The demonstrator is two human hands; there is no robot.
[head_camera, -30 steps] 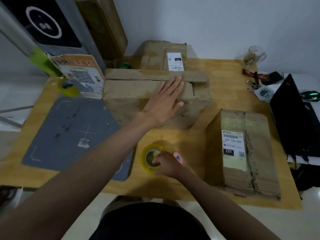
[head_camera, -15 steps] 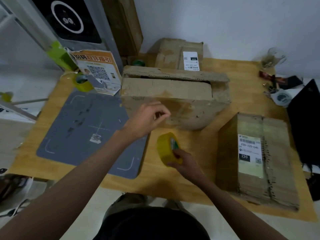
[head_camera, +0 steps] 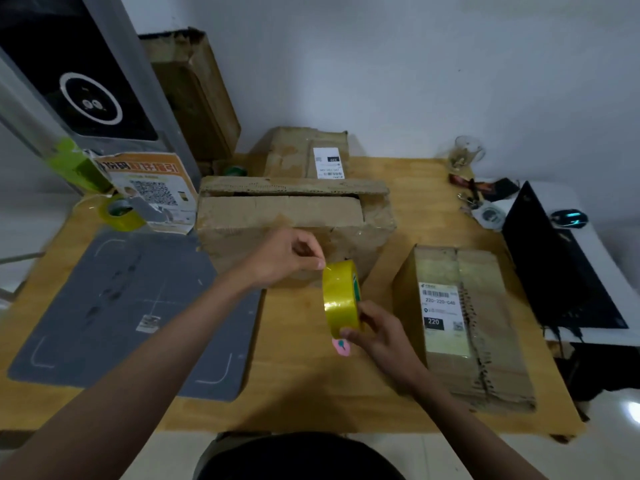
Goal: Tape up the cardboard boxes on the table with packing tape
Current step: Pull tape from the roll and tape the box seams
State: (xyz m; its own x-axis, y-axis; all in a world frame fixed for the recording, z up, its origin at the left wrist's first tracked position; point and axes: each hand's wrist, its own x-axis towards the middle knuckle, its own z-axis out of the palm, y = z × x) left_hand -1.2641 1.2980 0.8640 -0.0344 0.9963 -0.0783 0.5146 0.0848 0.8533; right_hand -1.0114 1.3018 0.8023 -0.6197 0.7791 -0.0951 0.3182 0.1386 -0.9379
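Note:
My right hand [head_camera: 377,336] holds a yellow roll of packing tape [head_camera: 341,297] upright above the wooden table [head_camera: 304,393], along with a small pink cutter [head_camera: 341,348] under the fingers. My left hand [head_camera: 287,256] pinches at the top edge of the roll, fingers curled. Just behind the hands stands a large cardboard box [head_camera: 287,220] with its top flaps not flat. A box with a white label [head_camera: 464,323] lies to the right. A third labelled box [head_camera: 308,152] sits at the back against the wall.
A grey mat [head_camera: 114,306] covers the table's left part, with a second tape roll [head_camera: 121,213] and an orange QR-code sign [head_camera: 152,185] behind it. A black laptop [head_camera: 554,265], a mouse [head_camera: 569,217], keys and a glass [head_camera: 465,154] are on the right.
My right hand lifted the tape roll off the table and stood it upright. My left hand left the large box's top and came down to the roll's edge.

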